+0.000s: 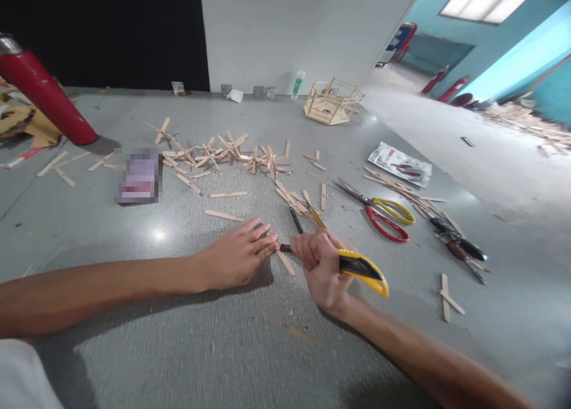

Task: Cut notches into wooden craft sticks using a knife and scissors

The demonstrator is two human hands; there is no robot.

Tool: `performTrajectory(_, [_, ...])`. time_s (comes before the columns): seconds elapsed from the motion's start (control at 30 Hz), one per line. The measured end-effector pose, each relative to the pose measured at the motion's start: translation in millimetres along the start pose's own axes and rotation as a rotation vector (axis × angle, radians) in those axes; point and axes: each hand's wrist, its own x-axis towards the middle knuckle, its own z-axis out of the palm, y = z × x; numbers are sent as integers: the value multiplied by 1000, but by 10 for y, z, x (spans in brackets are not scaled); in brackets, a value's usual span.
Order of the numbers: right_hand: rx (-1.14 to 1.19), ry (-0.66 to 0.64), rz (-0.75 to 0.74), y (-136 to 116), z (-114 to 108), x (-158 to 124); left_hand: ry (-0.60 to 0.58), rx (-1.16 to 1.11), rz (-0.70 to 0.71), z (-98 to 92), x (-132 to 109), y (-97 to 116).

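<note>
My right hand grips a yellow and black utility knife, its blade end pointing left toward a wooden craft stick lying on the grey floor. My left hand lies flat on the floor, its fingertips pressing on the upper end of that stick. The knife's blade meets the stick right by my left fingertips. Just beyond my hands lie a black pen-like tool and more loose sticks.
Many craft sticks are scattered across the floor ahead. Red and yellow scissors, pliers and a plastic packet lie to the right. A stick-built frame stands by the wall. A red cylinder is at left.
</note>
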Motion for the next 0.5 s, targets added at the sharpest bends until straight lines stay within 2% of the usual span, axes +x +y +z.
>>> performTrajectory(0.1, [87, 120, 17, 11, -18, 108, 14, 3, 25, 18, -17, -13])
performTrajectory(0.23, [141, 177, 76, -4, -50, 209, 35, -39, 31, 12, -27, -18])
performTrajectory(0.37, [149, 160, 73, -73, -71, 246, 49, -116, -7, 7, -22, -2])
performTrajectory(0.5, [112, 106, -11, -183, -144, 256, 123, -292, -111, -4, 13, -11])
